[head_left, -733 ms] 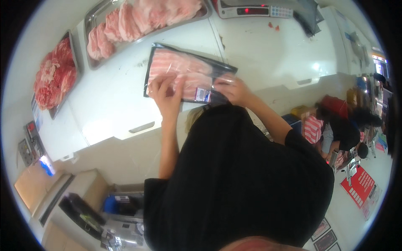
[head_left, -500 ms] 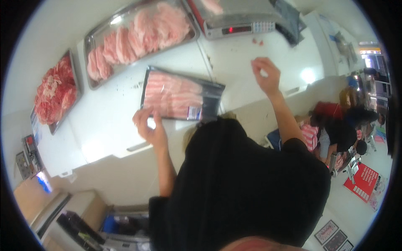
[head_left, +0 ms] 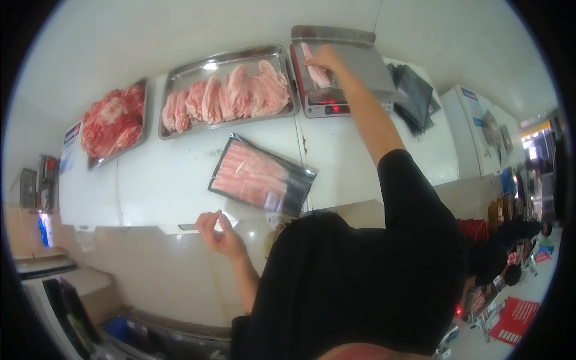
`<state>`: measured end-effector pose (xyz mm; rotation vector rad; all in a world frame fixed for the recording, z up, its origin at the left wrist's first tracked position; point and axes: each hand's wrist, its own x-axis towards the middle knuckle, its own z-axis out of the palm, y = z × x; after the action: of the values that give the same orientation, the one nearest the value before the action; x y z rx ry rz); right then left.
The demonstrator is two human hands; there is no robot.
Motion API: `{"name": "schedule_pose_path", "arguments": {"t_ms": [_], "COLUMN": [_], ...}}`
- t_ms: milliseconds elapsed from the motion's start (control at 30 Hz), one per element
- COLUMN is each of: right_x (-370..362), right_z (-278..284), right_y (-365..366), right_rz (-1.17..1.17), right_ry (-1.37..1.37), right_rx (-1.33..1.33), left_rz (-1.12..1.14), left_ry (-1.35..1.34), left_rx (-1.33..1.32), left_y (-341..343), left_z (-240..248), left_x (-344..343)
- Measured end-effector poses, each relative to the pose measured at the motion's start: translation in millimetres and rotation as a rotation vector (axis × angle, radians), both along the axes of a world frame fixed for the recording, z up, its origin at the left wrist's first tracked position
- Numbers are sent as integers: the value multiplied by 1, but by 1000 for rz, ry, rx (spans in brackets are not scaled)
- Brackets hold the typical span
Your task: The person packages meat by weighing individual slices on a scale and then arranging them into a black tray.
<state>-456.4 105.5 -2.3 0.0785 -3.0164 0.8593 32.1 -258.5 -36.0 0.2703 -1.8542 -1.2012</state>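
Observation:
My right hand [head_left: 327, 58] reaches far over the steel pan of a digital scale [head_left: 366, 72]. Its fingers are closed at the edge of a pork belly slice [head_left: 317, 73] on that pan. My left hand [head_left: 219, 234] hovers off the counter's front edge, empty, thumb and fingers apart and loosely curled. Just beyond it, a clear-fronted black pack of pork belly slices [head_left: 249, 177] lies tilted on the white top. A steel tray [head_left: 171, 133] behind the pack holds several more pale slices.
At the far left, another tray [head_left: 145, 120] carries a heap of red meat [head_left: 114, 123]. Black empty packs [head_left: 414, 96] are piled right of the scale. The white counter [head_left: 156, 186] ends in front of me. People work at the far right, near a red sign [head_left: 515, 321].
My right hand has gone from above the counter forward to the slice on the scale. My left hand has come away from the pack's near edge. The view has shifted.

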Motion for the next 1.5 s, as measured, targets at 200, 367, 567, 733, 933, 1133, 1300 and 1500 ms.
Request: {"name": "schedule_pose_path", "arguments": {"t_ms": [200,367,567,733,933,1133,1300,1500], "right_x": [-48,-18,110,243,382,412,417,428], "right_z": [-24,-4,95,52,22,31,33,25], "right_y": [31,15,6,33,21,51,63,59], "right_rz": [-72,36,115,475,405,419,442,284], "right_ry": [-210,-108,12,-281,-235,398,327,-27], "right_rx": [-216,-348,-1164,-1178,-896,-405,-443,-939], "left_rz": [129,140,-47,-544,-843,-832,-851,-616], "left_ry": [-87,-86,-61,-263,-361,-515,-498,-296], "left_rx": [53,-6,101,547,793,629,496,188], "left_y": [20,37,80,166,227,248,254,255], "left_z": [-21,-20,7,39,21,17,30,47], "left_x": [42,47,19,-28,-37,-22,-15,-15]}}
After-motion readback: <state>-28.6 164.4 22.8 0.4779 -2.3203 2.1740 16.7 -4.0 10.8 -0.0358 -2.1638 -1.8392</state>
